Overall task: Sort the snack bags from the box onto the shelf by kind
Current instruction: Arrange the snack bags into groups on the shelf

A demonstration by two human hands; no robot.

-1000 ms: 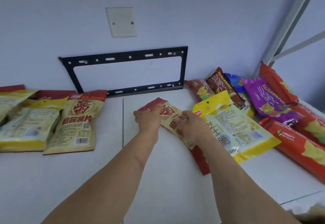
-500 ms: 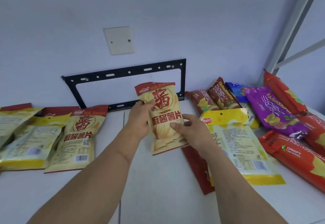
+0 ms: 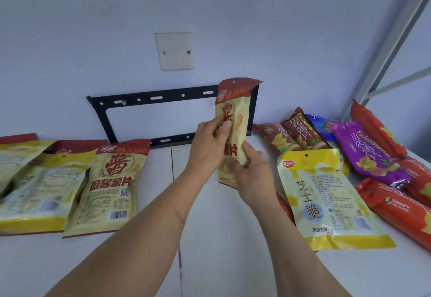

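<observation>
Two hands hold one beige, red-topped foil chip bag (image 3: 234, 121) upright above the white shelf (image 3: 228, 238): left hand (image 3: 208, 146) pinching its middle, right hand (image 3: 253, 175) gripping its bottom. Sorting is mid-step; next it likely joins the matching beige "MAJIANG" bag (image 3: 112, 187) lying leftward. Rightward, a yellow pouch (image 3: 326, 201) reads "芝士脆", a purple packet (image 3: 368, 154) "YaJunSmiPin".

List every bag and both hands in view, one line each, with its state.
Held Majiang chip bag: upright, lifted off the shelf, gripped by both hands.
Left hand: pinching the bag's middle.
Right hand: gripping the bag's lower part.
Majiang chip bag on shelf: lying flat at left, beside yellow bags.
Yellow cheese crisp bag: lying flat at right.
Purple bag: lying on the mixed pile.
Red Crispy bag: lying flat, far right.
</observation>
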